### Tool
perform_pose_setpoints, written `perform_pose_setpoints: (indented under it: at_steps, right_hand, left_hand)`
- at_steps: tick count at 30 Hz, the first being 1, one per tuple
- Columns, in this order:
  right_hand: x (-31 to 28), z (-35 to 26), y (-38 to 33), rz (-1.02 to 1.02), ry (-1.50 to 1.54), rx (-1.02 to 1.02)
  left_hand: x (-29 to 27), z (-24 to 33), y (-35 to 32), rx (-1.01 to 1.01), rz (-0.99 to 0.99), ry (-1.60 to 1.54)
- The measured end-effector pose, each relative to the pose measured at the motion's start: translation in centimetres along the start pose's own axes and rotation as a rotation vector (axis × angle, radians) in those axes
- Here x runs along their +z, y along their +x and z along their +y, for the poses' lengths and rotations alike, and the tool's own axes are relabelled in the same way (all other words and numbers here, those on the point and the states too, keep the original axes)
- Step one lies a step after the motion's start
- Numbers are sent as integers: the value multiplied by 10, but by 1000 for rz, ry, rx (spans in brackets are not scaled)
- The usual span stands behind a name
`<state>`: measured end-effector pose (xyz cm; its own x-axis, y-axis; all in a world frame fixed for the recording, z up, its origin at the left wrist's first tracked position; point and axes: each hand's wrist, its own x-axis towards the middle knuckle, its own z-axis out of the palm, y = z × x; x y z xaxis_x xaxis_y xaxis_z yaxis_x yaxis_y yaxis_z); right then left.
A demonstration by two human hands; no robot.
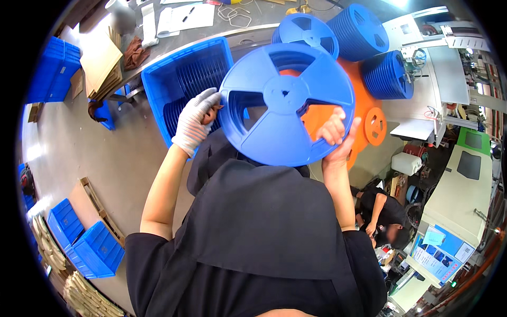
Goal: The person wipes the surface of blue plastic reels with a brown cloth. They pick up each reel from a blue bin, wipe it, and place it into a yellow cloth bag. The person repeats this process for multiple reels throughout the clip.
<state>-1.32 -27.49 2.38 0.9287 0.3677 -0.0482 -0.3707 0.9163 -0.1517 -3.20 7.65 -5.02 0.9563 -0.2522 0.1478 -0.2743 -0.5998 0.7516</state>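
Observation:
Both my hands hold a large blue plastic reel in front of my body, its round face with three cut-out windows turned up. My left hand, in a striped work glove with bare fingertips, grips the reel's left rim. At the right rim, my bare right hand has its fingers curled over the flange near a window and its thumb along the outer edge. Just left of the reel stands a blue crate with blue reels on edge inside it. Beneath the reel's right side lies an orange round surface.
Stacks of blue reels stand behind and right, another stack beside them. A smaller orange disc is at the right. Papers lie on the grey bench. A person works at lower right near a machine. Blue crates stand lower left.

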Motion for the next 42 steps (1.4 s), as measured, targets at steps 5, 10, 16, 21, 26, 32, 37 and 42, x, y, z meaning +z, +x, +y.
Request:
perform_pose_setpoints:
  at_steps: [5, 10, 16, 21, 26, 32, 37, 42]
  right_hand:
    - [24, -1, 34, -45, -22, 53]
    - [36, 1, 62, -65, -57, 158]
    - [69, 7, 95, 250, -783, 180]
    - [50, 10, 85, 305, -1021, 167]
    - [30, 23, 69, 490, -1156, 157]
    - [9, 34, 63, 583, -1067, 165]
    - [9, 54, 62, 627, -1096, 158]
    - [7, 67, 57, 658, -1151, 157]
  left_hand:
    - [-21, 60, 7, 320, -235, 405]
    - [-10, 59, 5, 237, -276, 449]
    - [-10, 42, -30, 251, 19, 83]
    - [-37, 17, -66, -616, 271, -1346]
    - [-37, -22, -106, -671, 393, -1521]
    - [-41, -44, -118, -664, 421, -1551]
    - [-45, -66, -129, -694, 433, -1565]
    - [-52, -101, -147, -802, 485, -1515]
